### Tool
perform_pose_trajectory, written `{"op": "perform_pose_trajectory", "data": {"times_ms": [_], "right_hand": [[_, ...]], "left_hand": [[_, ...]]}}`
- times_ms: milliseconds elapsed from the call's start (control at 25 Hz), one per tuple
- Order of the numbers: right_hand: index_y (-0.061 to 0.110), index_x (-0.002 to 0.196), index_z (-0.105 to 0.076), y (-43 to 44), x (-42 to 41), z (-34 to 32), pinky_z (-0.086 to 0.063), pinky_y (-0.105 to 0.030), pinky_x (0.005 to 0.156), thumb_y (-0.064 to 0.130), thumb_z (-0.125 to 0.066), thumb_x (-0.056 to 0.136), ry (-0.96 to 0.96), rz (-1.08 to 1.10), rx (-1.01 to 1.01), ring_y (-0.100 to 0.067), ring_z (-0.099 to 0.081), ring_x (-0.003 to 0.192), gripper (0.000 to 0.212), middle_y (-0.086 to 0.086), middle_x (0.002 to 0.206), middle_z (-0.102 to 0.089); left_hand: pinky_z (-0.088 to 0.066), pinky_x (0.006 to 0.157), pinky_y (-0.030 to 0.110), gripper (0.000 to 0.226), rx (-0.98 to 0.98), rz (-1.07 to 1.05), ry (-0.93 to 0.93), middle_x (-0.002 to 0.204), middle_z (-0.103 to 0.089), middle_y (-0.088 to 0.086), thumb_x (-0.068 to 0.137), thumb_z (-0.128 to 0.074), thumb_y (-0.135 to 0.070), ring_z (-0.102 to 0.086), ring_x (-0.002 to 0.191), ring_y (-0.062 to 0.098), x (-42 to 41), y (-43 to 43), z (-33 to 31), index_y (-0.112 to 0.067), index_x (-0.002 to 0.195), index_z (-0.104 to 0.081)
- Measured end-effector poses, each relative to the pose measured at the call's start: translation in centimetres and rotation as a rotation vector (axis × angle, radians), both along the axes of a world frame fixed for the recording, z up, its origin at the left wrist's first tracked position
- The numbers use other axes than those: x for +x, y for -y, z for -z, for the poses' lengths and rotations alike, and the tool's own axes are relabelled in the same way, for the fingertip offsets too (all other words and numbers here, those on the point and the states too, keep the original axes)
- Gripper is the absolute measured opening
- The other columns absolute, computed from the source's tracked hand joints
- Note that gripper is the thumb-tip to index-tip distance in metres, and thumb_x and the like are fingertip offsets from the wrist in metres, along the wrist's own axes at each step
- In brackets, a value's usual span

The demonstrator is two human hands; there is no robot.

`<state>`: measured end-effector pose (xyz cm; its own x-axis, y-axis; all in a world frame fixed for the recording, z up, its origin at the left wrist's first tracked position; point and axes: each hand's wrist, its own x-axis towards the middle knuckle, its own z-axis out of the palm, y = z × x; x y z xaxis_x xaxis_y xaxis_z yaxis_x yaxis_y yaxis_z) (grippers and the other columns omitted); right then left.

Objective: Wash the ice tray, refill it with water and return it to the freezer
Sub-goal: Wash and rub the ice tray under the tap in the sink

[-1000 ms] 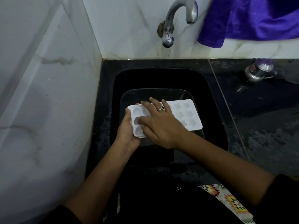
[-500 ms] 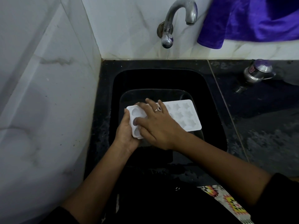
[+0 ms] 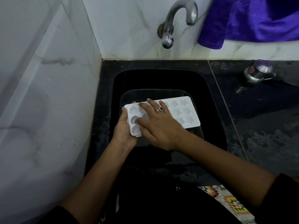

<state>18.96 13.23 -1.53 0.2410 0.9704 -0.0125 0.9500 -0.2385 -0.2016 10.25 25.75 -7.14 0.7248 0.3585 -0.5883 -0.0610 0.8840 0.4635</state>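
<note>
Down at the centre of the frame, the white ice tray (image 3: pixel 178 113) is hovering over the black sink (image 3: pixel 215 110), cavities facing up. The left hand (image 3: pixel 123 129) is gripping the tray's left end, fingers wrapped under its edge. The right hand (image 3: pixel 159 125), wearing a ring (image 3: pixel 159 109), is lying flat across the tray's left half with fingers spread, their tips pressing into the cavities. At the top centre, the metal tap (image 3: pixel 176 18) is sticking out of the marble wall, beside a purple cloth (image 3: pixel 252 20) hanging at upper right.
</note>
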Motion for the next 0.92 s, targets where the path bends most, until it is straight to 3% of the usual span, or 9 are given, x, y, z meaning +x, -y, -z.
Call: {"op": "perform_pose_trajectory", "data": {"times_ms": [240,360,560,720,840,920], "right_hand": [[0.022,0.113,-0.070,-1.0,-0.9,0.3,-0.015,-0.064,0.123,0.047,-0.024,0.100,0.036,-0.027,-0.003,-0.037,-0.021,0.154,0.053,-0.016,0.162,-0.034],[0.028,0.117,-0.071,-0.8,-0.2,0.2,-0.014,-0.065,0.122,0.048,-0.023,0.099,0.023,0.011,-0.007,-0.037,-0.021,0.154,0.055,-0.016,0.162,-0.035],[0.029,0.141,-0.059,-0.1,-0.3,0.2,-0.010,-0.065,0.124,0.046,-0.024,0.102,-0.008,0.001,-0.026,-0.041,-0.014,0.156,0.055,-0.017,0.165,-0.028],[0.033,0.154,-0.045,1.4,0.3,0.1,-0.004,-0.060,0.127,0.045,-0.026,0.105,-0.050,0.005,0.012,-0.038,-0.005,0.159,0.053,-0.014,0.170,-0.019],[0.030,0.146,-0.052,1.9,1.3,-0.1,-0.007,-0.061,0.126,0.045,-0.027,0.102,-0.060,0.079,0.043,-0.038,-0.008,0.158,0.052,-0.015,0.168,-0.024],[0.028,0.136,-0.059,1.6,1.2,-0.1,-0.009,-0.064,0.124,0.045,-0.026,0.100,-0.056,0.118,0.034,-0.041,-0.010,0.157,0.052,-0.016,0.166,-0.026]], "left_hand": [[-0.057,0.097,0.048,0.074,-0.047,0.037,-0.043,0.132,-0.072,0.019,0.105,-0.036,-0.068,-0.074,0.115,0.034,-0.4,0.7,-0.7,-0.009,0.140,-0.062],[-0.051,0.108,0.050,0.075,-0.021,0.034,-0.042,0.137,-0.069,0.021,0.105,-0.034,-0.068,-0.068,0.125,0.036,-0.2,0.9,-0.4,-0.009,0.143,-0.060],[-0.052,0.110,0.051,0.075,-0.027,0.001,0.012,0.145,-0.064,0.019,0.104,-0.038,-0.068,-0.062,0.134,0.035,-0.1,-0.5,0.5,-0.013,0.152,-0.053],[-0.062,0.094,0.050,0.070,-0.005,-0.027,0.051,0.147,-0.062,0.018,0.106,-0.035,-0.065,-0.064,0.131,0.035,0.0,-1.2,0.5,-0.017,0.155,-0.050],[-0.063,0.088,0.050,0.062,0.036,-0.032,0.064,0.137,-0.070,0.016,0.108,-0.032,-0.062,-0.072,0.117,0.033,0.1,-0.9,0.0,-0.019,0.146,-0.056],[-0.062,0.090,0.050,0.065,0.054,-0.010,0.065,0.142,-0.066,0.017,0.107,-0.032,-0.062,-0.070,0.120,0.034,0.0,-0.7,0.0,-0.019,0.152,-0.052]]}}
